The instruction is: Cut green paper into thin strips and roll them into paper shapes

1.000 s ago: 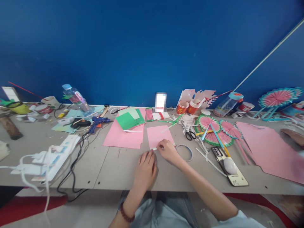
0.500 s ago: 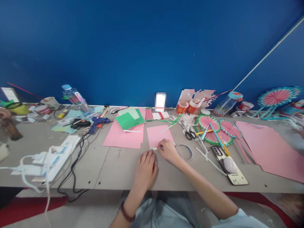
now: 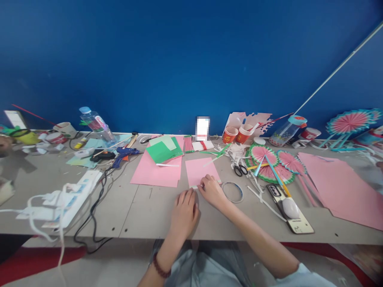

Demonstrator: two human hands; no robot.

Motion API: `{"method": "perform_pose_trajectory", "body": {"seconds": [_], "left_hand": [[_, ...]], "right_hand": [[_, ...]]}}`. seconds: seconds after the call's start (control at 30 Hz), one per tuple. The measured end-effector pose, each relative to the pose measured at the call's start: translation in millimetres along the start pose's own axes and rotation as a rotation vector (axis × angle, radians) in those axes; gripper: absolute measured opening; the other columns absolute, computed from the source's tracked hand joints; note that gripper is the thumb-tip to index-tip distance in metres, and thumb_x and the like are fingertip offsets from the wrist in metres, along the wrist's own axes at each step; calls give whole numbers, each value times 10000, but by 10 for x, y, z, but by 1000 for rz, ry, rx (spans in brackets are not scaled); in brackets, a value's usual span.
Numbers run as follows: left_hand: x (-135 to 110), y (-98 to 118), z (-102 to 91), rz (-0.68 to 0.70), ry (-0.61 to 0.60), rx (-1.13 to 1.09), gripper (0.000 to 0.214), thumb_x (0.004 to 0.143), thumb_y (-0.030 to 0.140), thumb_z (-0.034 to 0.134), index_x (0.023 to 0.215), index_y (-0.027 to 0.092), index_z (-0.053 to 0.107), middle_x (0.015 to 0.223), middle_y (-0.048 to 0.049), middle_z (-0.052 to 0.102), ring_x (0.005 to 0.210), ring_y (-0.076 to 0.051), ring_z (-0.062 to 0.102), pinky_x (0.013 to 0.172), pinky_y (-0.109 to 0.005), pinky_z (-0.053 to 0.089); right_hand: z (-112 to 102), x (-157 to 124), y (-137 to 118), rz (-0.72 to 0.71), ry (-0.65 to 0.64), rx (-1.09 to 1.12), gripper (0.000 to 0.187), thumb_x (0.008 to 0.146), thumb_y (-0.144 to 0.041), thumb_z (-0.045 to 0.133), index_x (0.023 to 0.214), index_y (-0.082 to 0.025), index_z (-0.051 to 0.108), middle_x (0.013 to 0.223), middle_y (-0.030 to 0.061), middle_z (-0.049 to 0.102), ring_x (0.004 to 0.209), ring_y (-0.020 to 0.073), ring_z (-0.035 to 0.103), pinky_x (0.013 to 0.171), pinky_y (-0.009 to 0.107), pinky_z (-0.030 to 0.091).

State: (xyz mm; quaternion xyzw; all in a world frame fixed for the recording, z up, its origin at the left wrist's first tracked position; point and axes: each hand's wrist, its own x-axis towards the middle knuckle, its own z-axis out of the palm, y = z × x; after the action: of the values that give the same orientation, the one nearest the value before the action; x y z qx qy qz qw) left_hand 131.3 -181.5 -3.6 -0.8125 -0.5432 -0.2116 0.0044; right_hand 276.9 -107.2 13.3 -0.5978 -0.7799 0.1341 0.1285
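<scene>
A small pink paper sheet lies on the grey table in front of me. My right hand rests at its near edge, fingers pinched together on a thin white strip that sticks out to the left. My left hand lies palm down on the table just below that edge, fingers stretched out and holding nothing. A ring of clear tape sits right beside my right hand.
A larger pink sheet with green paper lies to the left. Black scissors, paper fans and a phone lie to the right, beside a big pink sheet. A glue gun, cables and a power strip fill the left.
My hands have stayed almost still. At the far left edge, a brown object on the table has gone from view, and the hand at the far right edge has withdrawn.
</scene>
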Motion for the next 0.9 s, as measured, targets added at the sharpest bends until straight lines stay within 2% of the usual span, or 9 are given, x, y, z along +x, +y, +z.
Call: {"method": "perform_pose_trajectory", "body": {"seconds": [0.17,0.5,0.7,0.9], "left_hand": [[43,56,36,-26,2,63,440,873,204,439,1307,149,495,1197,-119,596,1078,-275,513,900,-452,432],[69,101,63,-47,-3,80,451,836,170,461,1283,137,515,1194,-112,587,1068,-290,486,903,-463,412],[56,97,73,-52,10,79,477,846,176,451,1319,131,486,1197,-115,581,1074,-283,480,914,-459,409],[56,98,67,-63,-17,65,495,851,176,451,1345,145,464,1217,-109,571,1080,-282,471,925,-462,397]], "right_hand": [[-9,-16,-6,3,12,6,97,863,-210,552,796,-158,599,896,105,590,876,234,509,798,333,374],[50,-56,112,18,69,106,25,868,-171,540,847,-184,533,895,66,565,856,209,506,758,293,367],[112,-13,228,9,64,221,128,849,-80,489,863,-185,562,866,51,565,856,189,524,763,275,379],[71,-67,266,-51,90,260,233,874,-50,405,900,-163,607,882,71,590,882,189,543,816,291,416]]}}
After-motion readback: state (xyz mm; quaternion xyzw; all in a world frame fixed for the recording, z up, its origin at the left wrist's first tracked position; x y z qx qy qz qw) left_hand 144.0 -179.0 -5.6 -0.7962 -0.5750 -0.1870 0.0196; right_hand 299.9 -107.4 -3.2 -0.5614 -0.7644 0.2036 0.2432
